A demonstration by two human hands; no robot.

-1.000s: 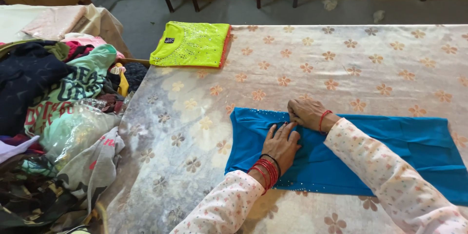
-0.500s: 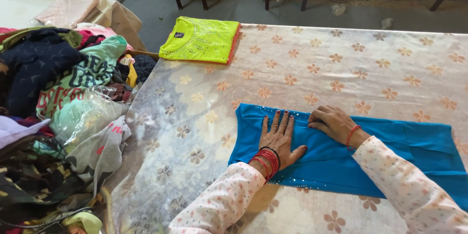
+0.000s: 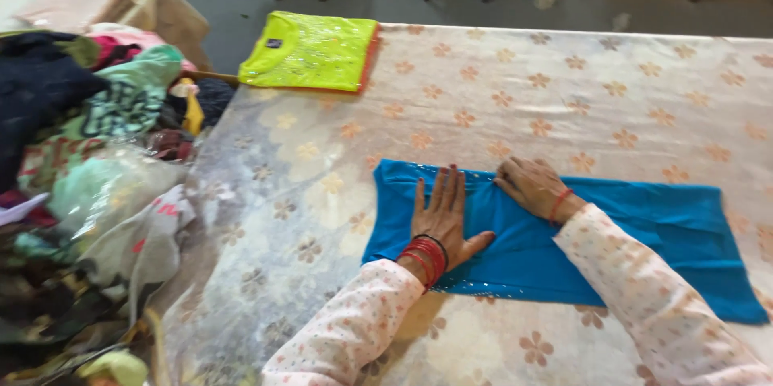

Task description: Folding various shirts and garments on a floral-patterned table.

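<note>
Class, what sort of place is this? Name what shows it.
Probably a garment packing or sorting workroom: a heap of clothes, a bagged yellow shirt, and a blue garment laid flat on a covered table.

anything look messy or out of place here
Only the clothes heap at the table's left edge, a loose jumble partly in plastic. The blue cloth lies flat under both hands, and the yellow packet sits neatly.

1. I noted both arms wore pale pink sleeves with small dotted print.
2. Left hand (image 3: 441,213) carried stacked red bangles plus one black.
3. Right hand (image 3: 527,186) bore a thin red band.
</note>
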